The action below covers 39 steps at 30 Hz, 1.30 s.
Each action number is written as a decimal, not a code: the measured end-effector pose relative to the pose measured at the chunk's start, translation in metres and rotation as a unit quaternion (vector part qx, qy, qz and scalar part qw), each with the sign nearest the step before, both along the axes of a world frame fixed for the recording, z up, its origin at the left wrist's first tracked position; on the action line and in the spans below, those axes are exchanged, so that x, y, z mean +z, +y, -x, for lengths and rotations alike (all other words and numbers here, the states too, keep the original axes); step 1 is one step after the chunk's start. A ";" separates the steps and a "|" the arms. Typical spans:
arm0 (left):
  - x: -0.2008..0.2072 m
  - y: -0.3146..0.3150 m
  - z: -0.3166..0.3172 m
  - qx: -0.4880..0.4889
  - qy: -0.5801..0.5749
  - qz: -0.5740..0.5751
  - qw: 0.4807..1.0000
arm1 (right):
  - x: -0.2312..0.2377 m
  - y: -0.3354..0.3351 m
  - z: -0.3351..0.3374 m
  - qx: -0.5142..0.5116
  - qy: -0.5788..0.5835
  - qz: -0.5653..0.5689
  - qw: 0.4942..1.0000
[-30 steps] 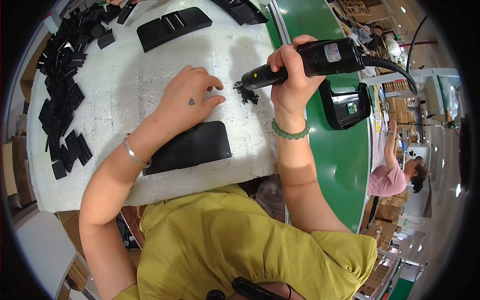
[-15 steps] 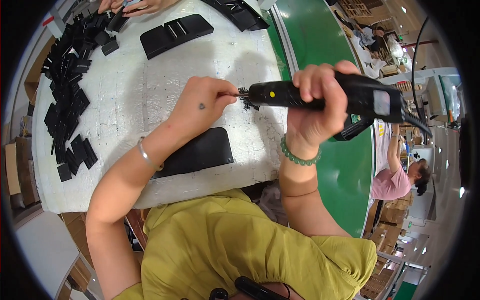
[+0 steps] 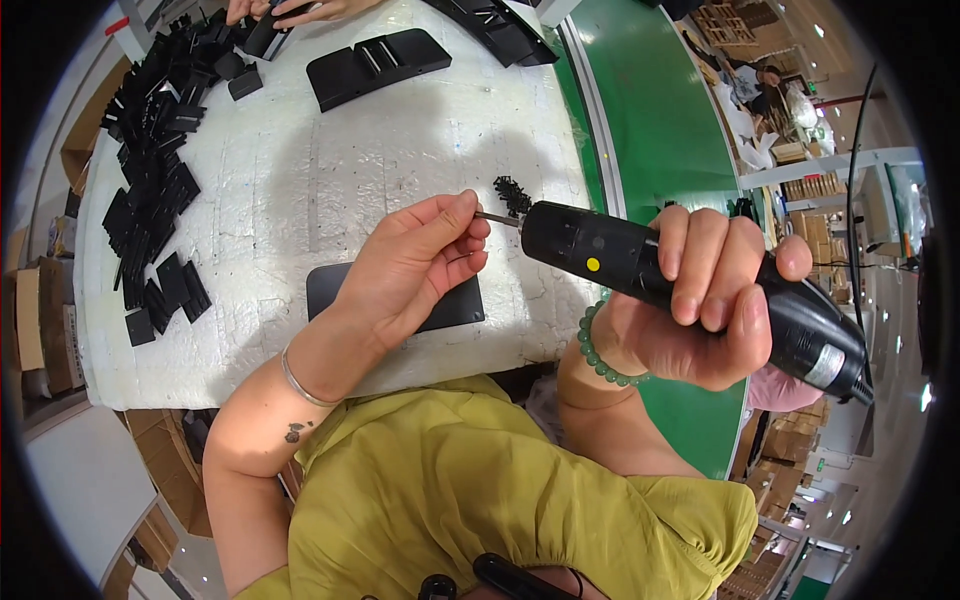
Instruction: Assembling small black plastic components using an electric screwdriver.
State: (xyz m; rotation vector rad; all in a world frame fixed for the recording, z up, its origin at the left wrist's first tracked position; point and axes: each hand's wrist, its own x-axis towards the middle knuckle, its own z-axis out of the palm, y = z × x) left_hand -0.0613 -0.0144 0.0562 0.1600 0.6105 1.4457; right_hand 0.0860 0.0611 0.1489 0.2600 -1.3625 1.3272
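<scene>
My right hand (image 3: 700, 320) is wrapped round a black corded electric screwdriver (image 3: 600, 250), held nearly level above the table's right side and pointing left. Its thin metal bit (image 3: 499, 219) reaches the fingertips of my left hand (image 3: 395, 265). Thumb and forefinger of that hand are pinched at the bit's tip; whatever small thing they grip is hidden. Beyond the bit lies a small heap of tiny black screws (image 3: 512, 195) on the white-covered table (image 3: 260, 200). A flat black plastic panel (image 3: 458, 307) rests beneath my left hand, partly covered by it.
Black plastic pieces (image 3: 150, 205) are heaped along the table's left edge. A black panel with two metal rods (image 3: 380, 68) lies at the far side, near another person's hands (image 3: 300, 12). A green surface (image 3: 650, 110) runs along the right, beyond a metal rail.
The screwdriver has come nearer to me and tilted, its back end lower. My left hand has turned, its fingers staying at the bit. Both hands are now clear of the screw heap.
</scene>
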 end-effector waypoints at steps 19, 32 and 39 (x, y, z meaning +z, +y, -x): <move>0.015 -0.049 0.008 -0.039 0.159 0.023 0.986 | -0.001 -0.022 0.018 0.037 -0.088 -0.034 0.995; -0.020 -0.063 0.035 0.032 0.833 -0.059 0.549 | -0.031 -0.052 0.015 0.114 -0.236 0.018 0.965; -0.026 -0.066 0.035 0.021 0.830 -0.047 0.555 | -0.036 -0.059 0.027 0.113 -0.249 0.005 0.962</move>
